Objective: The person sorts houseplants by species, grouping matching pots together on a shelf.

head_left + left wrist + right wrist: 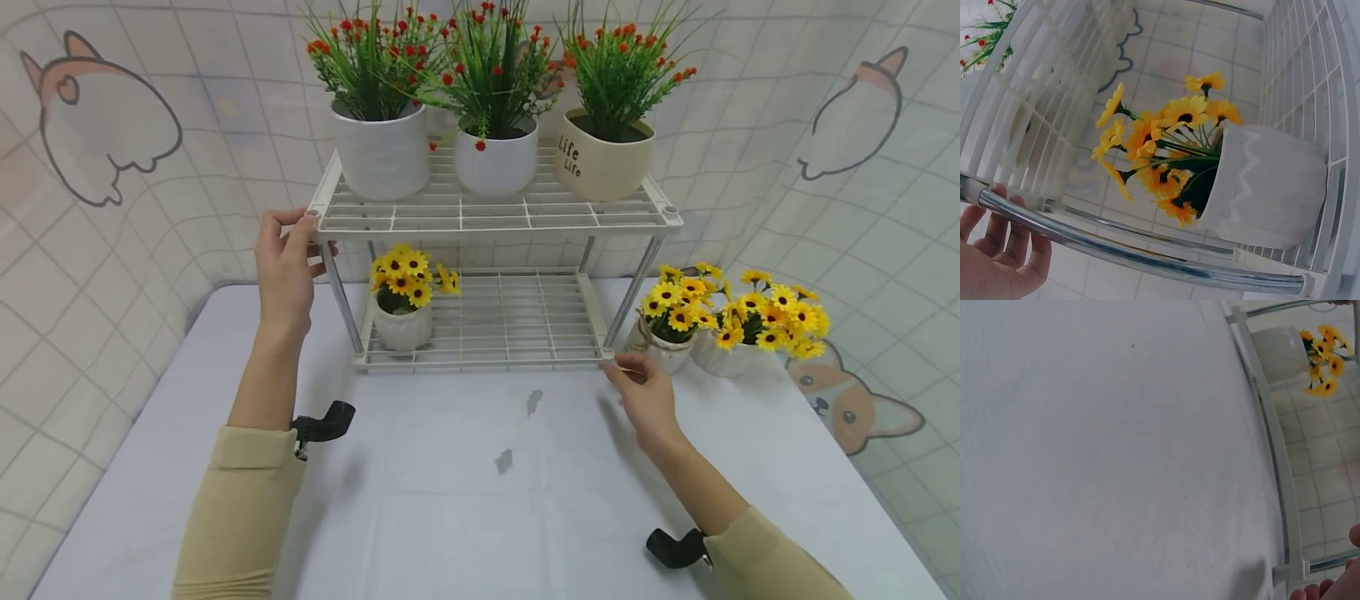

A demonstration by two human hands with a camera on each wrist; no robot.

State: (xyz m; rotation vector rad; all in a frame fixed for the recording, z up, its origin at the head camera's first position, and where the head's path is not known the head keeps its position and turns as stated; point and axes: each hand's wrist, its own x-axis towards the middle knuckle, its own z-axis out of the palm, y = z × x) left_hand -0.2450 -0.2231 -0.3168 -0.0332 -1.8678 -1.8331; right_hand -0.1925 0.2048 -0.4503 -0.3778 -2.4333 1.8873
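Note:
A white two-tier wire shelf rack (495,225) with metal posts stands on the table. My left hand (287,271) grips its upper left front corner, thumb in front and fingers behind the metal post (1147,247). Down at the lower right front corner, my right hand (645,400) has its thumb and curled fingers about the rack's foot; part of that contact is hidden. On the lower tier, at the left, sits a white pot (403,327) of yellow flowers (1185,112), upright. Three pots of red-flowered grass stand on top: two white (384,154) (497,162) and one cream (603,158).
To the right of the rack two more pots of yellow flowers (678,308) (772,321) stand close by my right hand. A white cloth covers the table (450,517), with two grey marks on it. A tiled-pattern curtain (225,125) hangs behind.

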